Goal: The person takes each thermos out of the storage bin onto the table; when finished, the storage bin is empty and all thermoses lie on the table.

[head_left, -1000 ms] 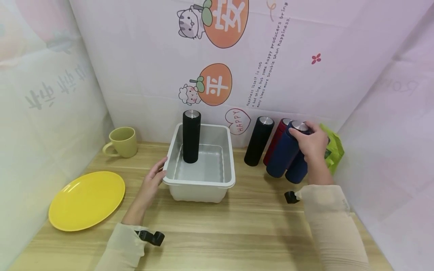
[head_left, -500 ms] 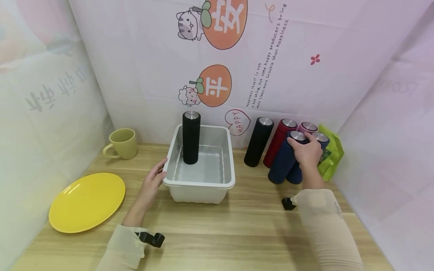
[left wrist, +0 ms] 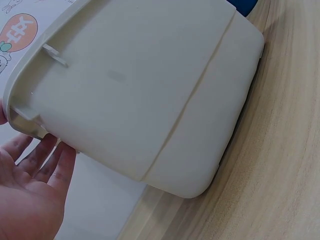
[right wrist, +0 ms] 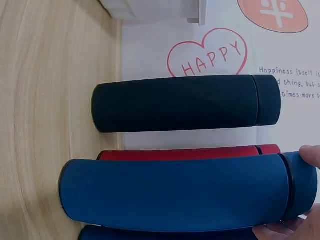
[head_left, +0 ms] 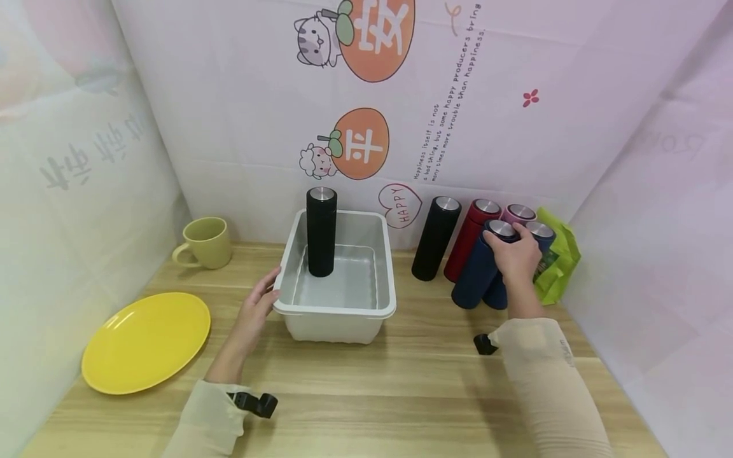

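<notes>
My right hand (head_left: 516, 256) grips the lid end of a blue thermos bottle (head_left: 476, 275) from above, thumb on one side and fingers on the other. This bottle stands upright in front of a red thermos (head_left: 466, 245) and beside a second blue thermos (head_left: 495, 296), partly hidden by the hand. A pink thermos (head_left: 521, 213) shows only its top behind them. My left hand (head_left: 256, 312) holds the near left corner of a light grey plastic bin (head_left: 338, 324), fingers under its rim (left wrist: 20, 80). Inside the bin stands a black thermos (head_left: 322, 235).
Another black thermos (head_left: 436, 238) stands left of the red one. A green bag (head_left: 558, 261) lies against the right wall sheet. At the left are a yellow-green mug (head_left: 207, 243) and a yellow plate (head_left: 146, 343). A printed white sheet (head_left: 258, 140) rises behind everything.
My right hand has brought the blue thermos down and slightly toward me, uncovering the pink and second blue lids. In the last half second it has barely moved. The left hand stays at the bin.
</notes>
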`<state>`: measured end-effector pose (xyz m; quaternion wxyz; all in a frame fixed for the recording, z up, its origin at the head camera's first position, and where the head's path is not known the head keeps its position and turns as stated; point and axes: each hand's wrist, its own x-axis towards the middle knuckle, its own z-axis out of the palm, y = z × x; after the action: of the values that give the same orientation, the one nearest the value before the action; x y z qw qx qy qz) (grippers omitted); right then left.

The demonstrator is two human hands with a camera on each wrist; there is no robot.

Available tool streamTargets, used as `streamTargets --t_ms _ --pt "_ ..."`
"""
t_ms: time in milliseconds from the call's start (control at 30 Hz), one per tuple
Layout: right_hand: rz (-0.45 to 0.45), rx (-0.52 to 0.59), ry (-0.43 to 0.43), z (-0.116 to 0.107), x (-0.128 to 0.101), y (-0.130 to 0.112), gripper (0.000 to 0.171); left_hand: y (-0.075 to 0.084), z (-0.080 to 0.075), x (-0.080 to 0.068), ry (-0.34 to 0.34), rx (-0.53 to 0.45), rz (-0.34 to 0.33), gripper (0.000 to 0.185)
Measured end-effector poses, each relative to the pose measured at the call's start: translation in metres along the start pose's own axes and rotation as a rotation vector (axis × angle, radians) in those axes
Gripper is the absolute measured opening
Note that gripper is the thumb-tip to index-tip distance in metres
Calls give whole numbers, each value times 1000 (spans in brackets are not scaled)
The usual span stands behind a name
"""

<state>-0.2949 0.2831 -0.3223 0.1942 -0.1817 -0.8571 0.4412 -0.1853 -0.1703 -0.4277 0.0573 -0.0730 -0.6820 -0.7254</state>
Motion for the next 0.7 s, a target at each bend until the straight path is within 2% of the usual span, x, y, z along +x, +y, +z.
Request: streamTargets --t_ms 267,400,567,700 --pt "3 5 -26 -1 -3 -2 77 4 0 0 -3 -10 -5 49" --pt "-28 17 -13 -5 -2 -6 74 4 1 0 -4 -13 -9 50" --pt "-104 -5 9 -12 -2 -23 72 1 0 1 1 -17 -13 50" --pt "-137 -8 -7 -12 -6 -47 72 1 -1 1 0 -23 -7 50"
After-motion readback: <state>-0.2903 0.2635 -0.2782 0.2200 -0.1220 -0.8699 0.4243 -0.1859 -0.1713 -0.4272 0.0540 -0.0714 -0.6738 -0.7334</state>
